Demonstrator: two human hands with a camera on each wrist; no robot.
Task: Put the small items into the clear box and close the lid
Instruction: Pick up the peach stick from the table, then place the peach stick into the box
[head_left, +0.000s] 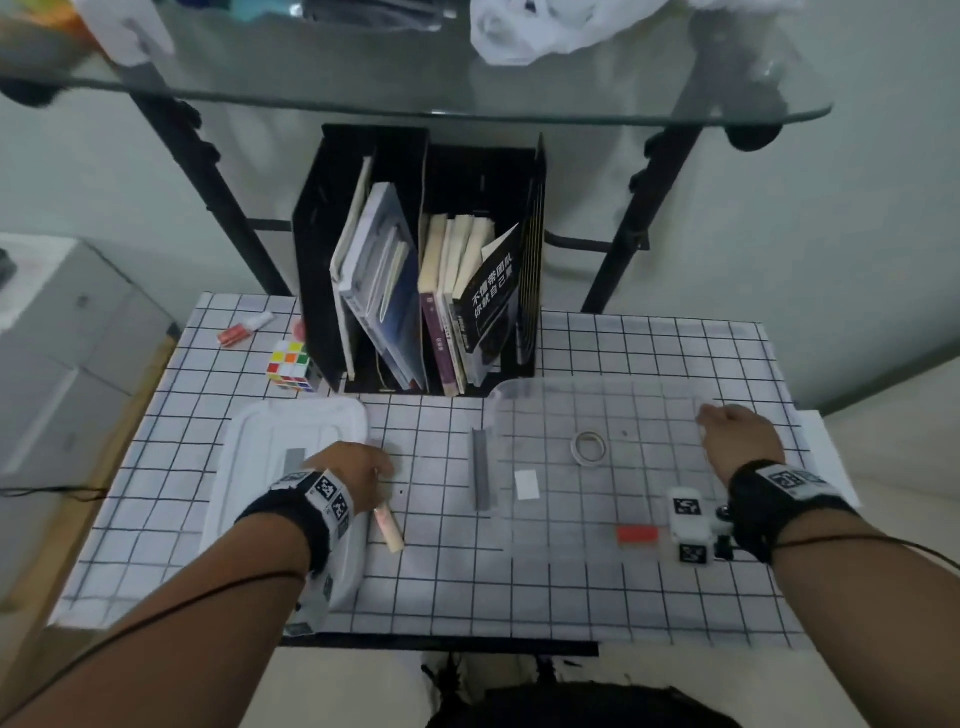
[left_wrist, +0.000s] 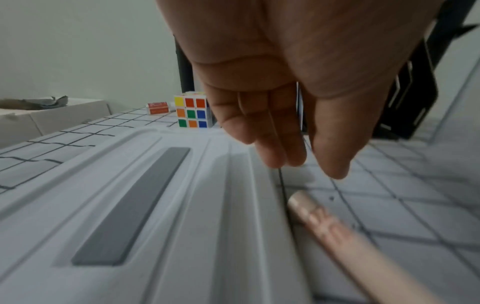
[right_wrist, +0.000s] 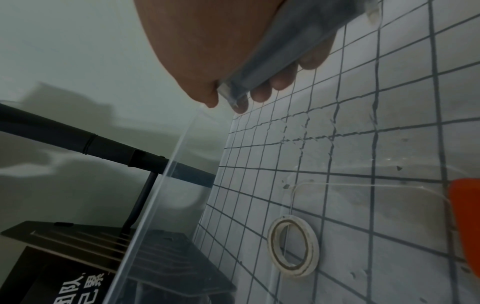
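The clear box (head_left: 675, 613) stands on the right half of the checked table, without its lid. Inside lie a tape roll (head_left: 588, 446) (right_wrist: 293, 244), a white card (head_left: 526, 486) and a red block (head_left: 638, 534) (right_wrist: 467, 222). My right hand (head_left: 709, 421) (right_wrist: 226, 100) grips the box's right rim at a grey latch (right_wrist: 285, 47), thumb outside, fingers inside. The white lid (head_left: 260, 457) (left_wrist: 155, 205) lies flat on the left. A pink tube (head_left: 389, 527) (left_wrist: 324, 224) lies along its right edge. My left hand (head_left: 382, 467) (left_wrist: 298, 162) hovers over the tube's far end, fingers straight, holding nothing.
A black file holder (head_left: 317, 260) full of books stands at the back centre. A Rubik's cube (head_left: 288, 364) (left_wrist: 193, 112) and a small red and white item (head_left: 241, 330) (left_wrist: 157, 108) lie at the back left. A glass shelf (head_left: 363, 78) hangs overhead.
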